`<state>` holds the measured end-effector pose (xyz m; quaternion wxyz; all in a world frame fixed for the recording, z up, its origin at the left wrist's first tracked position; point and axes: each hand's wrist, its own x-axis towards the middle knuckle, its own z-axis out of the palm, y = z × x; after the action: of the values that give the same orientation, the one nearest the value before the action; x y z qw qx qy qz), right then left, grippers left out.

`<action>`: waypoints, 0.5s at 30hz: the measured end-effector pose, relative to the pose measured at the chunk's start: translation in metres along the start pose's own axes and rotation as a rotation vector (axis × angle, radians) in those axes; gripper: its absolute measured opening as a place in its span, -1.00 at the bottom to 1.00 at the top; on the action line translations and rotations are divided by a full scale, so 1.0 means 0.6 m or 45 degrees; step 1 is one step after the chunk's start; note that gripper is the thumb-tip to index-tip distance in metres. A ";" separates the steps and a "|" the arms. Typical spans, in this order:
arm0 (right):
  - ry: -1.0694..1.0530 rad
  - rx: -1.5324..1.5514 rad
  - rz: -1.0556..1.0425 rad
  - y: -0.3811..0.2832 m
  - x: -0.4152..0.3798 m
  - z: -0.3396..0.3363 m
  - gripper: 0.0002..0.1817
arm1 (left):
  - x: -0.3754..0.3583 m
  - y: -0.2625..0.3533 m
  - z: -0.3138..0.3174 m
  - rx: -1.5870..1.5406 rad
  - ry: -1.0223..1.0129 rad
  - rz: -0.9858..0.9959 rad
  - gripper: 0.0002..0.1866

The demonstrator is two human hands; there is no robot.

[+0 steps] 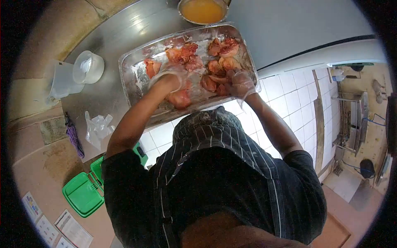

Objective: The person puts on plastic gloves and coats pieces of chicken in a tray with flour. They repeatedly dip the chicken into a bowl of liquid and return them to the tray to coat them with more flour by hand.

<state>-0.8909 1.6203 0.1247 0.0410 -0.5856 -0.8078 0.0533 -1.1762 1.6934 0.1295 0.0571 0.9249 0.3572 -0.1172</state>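
A large metal tray (124, 78) holds several pieces of raw meat (182, 53) that look like chicken, reddish and wet, in loose clusters. Clear plastic gloves cover both my hands. My left hand (171, 77) is over the tray's left half, among the pieces; motion smears its fingers. Just below it lies a pale pink chicken piece (180, 99). At the tray's right side, the curled fingers of my right hand (242, 82) are on a piece in the right cluster (217, 76). The glove partly hides that piece.
Beyond the tray stands a pot of orange-yellow liquid (202, 11). On the metal counter (107, 37) at left are a white plastic tub (89, 68), a translucent container (64, 80) and a plastic bag (98, 128). A green bin lid (82, 194) is lower left; white floor tiles (285, 99) lie right.
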 end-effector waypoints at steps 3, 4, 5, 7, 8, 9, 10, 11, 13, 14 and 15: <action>-0.506 -0.184 -0.094 -0.052 0.053 -0.056 -0.47 | -0.048 -0.033 -0.044 0.177 -0.380 -0.107 -0.67; -0.790 -0.254 -0.088 -0.068 0.062 -0.071 -0.48 | -0.053 -0.040 -0.045 0.056 -0.315 -0.239 -0.67; -0.787 -0.246 -0.083 -0.061 0.067 -0.055 -0.48 | -0.055 -0.044 -0.047 -0.068 -0.242 -0.372 -0.65; -0.827 -0.335 -0.131 -0.030 0.084 0.006 -0.48 | -0.069 -0.027 -0.061 -0.315 0.012 -0.380 -0.63; -0.831 -0.343 -0.133 -0.014 0.084 0.032 -0.48 | -0.073 -0.011 -0.067 -0.577 0.274 -0.394 -0.62; -0.564 -0.244 -0.289 0.008 0.085 0.053 -0.48 | -0.062 0.004 -0.052 -0.696 0.426 -0.383 -0.53; -0.307 -0.143 -0.452 0.021 0.087 0.059 -0.48 | -0.037 0.019 -0.021 -0.715 0.443 -0.398 -0.53; -0.321 -0.165 -0.481 0.023 0.090 0.045 -0.48 | -0.001 0.031 0.015 -1.069 0.532 -0.375 -0.52; -0.646 0.687 0.203 0.013 0.089 -0.006 -0.42 | 0.041 0.046 0.022 -1.438 0.651 -0.362 -0.50; -0.664 0.674 0.194 0.003 0.083 -0.023 -0.42 | 0.047 0.053 0.007 -1.573 0.487 -0.193 -0.46; -0.597 0.908 0.109 -0.010 0.080 -0.039 -0.40 | 0.050 0.058 -0.009 -1.691 0.318 -0.012 -0.43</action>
<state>-0.9082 1.6649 0.1487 0.0540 -0.5397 -0.7013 0.4627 -1.1302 1.6881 0.1277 0.5712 0.6986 0.3614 0.2347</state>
